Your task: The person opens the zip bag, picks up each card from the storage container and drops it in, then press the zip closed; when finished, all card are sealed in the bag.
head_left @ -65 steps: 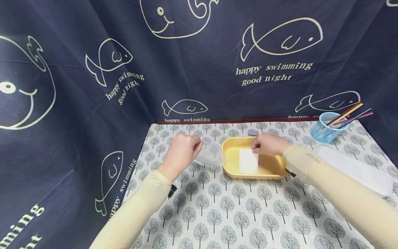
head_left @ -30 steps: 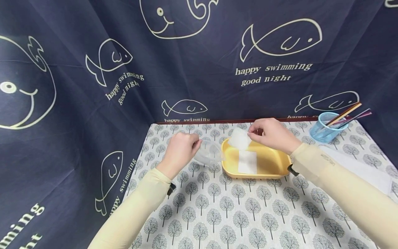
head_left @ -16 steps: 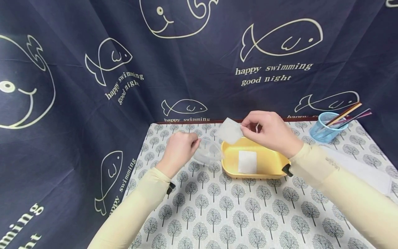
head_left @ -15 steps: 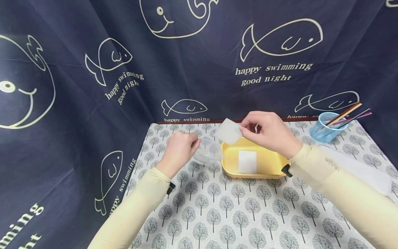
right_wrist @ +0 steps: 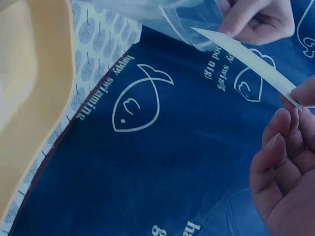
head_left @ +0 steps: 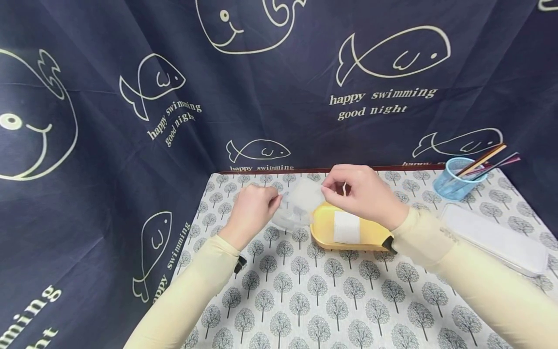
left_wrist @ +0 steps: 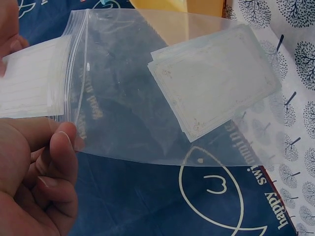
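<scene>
My left hand pinches a clear zip bag near its mouth. Cream note sheets with a patterned border lie inside the bag's far end. With thumb and fingers my right hand pinches a thin piece of white lined note paper, whose edge is right at the bag's zip mouth. The right wrist view shows that note paper nearly edge-on, pointing toward the left hand. Below the right hand, a yellow tray stands on the table, with a white paper piece in it.
A light-blue mesh cup holding several thin sticks stands at the back right. In front of it lies a flat white case. A dark fish-print curtain hangs behind the tree-print tablecloth.
My right hand has lifted note paper out of the yellow tray and carried it left to the bag's mouth. The left hand has stayed almost still with the bag.
</scene>
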Available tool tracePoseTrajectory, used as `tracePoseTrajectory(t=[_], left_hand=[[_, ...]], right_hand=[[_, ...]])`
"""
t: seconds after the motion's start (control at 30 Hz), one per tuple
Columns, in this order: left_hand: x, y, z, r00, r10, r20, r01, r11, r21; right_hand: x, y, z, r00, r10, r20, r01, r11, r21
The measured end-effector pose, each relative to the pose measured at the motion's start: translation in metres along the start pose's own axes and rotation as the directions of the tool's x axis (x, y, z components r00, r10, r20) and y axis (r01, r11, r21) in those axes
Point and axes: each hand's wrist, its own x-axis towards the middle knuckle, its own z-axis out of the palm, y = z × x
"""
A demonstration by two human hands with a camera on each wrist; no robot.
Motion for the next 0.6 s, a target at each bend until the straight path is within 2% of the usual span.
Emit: tracePoseTrajectory(t=[0.17,0.33,0.6], left_hand=[[-0.002,0.0,0.0,1.0,0.009,-0.007,-0.009,1.0,0.003],[-0.004,-0.001,-0.001,1.0,0.009,-0.006,-0.009,1.0,0.0],[-0.005,-0.001,-0.001,1.0,0.016,-0.002,-0.016,1.0,0.015]], right_hand=[[-0.002,-0.001,0.015,0.999,0.004,0.052,-0.002,1.0,-0.024],[-0.005,-0.001,0.029,0.992,0.043,0.118,-0.035,0.997,-0.065],[-0.01,0.0,0.042,0.978,0.084,0.192,-0.068,0.994,-0.09]])
